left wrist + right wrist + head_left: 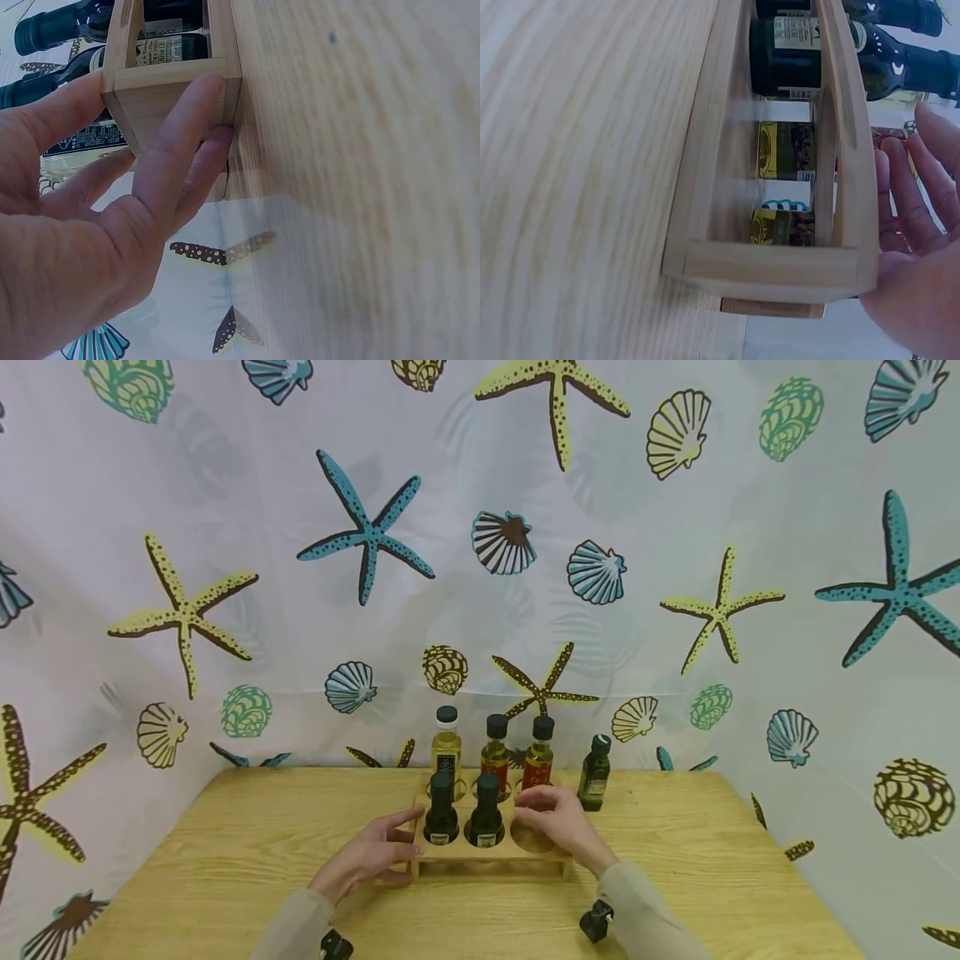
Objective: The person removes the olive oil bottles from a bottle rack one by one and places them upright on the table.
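Observation:
A two-tier wooden bottle rack (495, 852) stands on the table. Two dark bottles, a left one (441, 814) and a middle one (486, 814), sit in its front holes. Behind them are a yellow oil bottle (446, 745) and two red-labelled bottles, one in the middle (495, 756) and one at right (538, 760). My left hand (378, 852) touches the rack's left end, its fingers extended along the end panel (161, 101) in the left wrist view. Over the front right hole (531, 837) hovers my right hand (558, 818), fingers loosely bent and holding nothing.
A small dark green bottle (595, 777) stands on the wooden table (675, 860), right of the rack and beyond my right hand. Behind the table hangs a white cloth (450, 635) printed with starfish and shells.

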A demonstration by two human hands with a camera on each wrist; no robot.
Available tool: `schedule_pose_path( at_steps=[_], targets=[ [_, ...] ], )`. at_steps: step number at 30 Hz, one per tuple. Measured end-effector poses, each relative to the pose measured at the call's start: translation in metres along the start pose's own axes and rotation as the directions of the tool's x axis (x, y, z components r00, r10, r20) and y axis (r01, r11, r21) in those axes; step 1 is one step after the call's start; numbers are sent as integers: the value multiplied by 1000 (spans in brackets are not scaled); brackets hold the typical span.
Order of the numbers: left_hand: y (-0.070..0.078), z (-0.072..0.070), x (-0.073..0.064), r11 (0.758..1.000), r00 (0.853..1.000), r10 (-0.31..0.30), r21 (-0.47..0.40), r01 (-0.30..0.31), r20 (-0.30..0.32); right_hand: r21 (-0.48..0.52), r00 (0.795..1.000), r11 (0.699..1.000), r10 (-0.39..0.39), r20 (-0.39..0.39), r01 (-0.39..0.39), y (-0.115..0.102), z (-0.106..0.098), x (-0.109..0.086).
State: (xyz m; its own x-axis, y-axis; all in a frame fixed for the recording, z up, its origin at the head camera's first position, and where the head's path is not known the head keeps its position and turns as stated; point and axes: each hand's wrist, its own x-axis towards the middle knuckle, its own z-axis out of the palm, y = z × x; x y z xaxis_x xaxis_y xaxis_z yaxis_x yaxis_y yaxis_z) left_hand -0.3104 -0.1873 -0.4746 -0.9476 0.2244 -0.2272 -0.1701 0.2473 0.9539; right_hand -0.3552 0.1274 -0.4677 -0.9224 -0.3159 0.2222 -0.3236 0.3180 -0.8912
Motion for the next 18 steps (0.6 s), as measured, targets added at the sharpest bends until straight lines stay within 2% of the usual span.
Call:
schedule_pose_path(
  at_steps=[7, 18],
  targets=[
    [0, 0, 2, 1000, 1000, 10, 12, -10, 14, -28, 1000, 1000, -8, 26, 8, -5, 8, 1],
    [2, 1, 2, 1000, 1000, -10, 0, 10, -5, 20, 998, 1000, 2, 64, -3, -9, 23, 5]
  ],
)
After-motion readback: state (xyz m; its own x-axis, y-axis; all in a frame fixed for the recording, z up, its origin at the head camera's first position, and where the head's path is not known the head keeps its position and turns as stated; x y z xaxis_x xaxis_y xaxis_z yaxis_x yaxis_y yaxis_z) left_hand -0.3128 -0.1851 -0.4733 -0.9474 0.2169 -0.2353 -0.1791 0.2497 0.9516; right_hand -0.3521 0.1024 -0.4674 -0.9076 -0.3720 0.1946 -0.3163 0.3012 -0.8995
